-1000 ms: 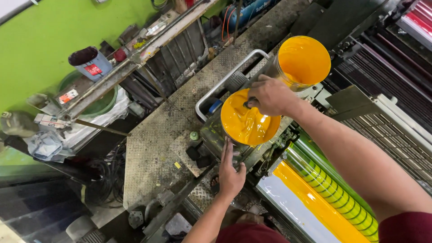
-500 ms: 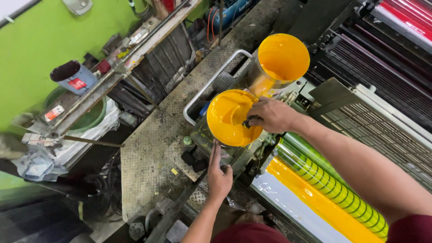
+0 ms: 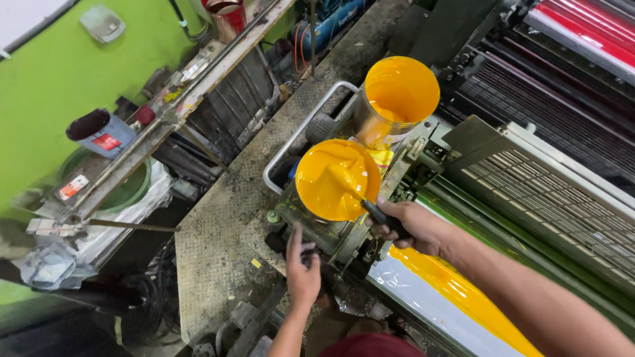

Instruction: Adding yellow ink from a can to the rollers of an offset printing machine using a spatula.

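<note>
Nearest the camera, the left hand (image 3: 302,270) is resting on the dark machine frame (image 3: 311,231) just below the yellow ink lid (image 3: 336,178), its fingers loosely together and pointing up toward the lid; whether it is gripping a part there I cannot tell. Just right of the lid, the right hand (image 3: 413,227) is curling tightly around the black handle of an ink knife (image 3: 377,211). The knife's long axis is running from the fist up and left, its tip lying on the lid's yellow coated face. Below that fist, yellow ink (image 3: 456,291) is spreading along the trough. Beyond the lid and touching its far edge, the open ink can (image 3: 397,99) is standing upright, coated yellow inside. Farther left of the lid, the steel walkway plate (image 3: 225,225) is running toward a green wall (image 3: 59,73).
</note>
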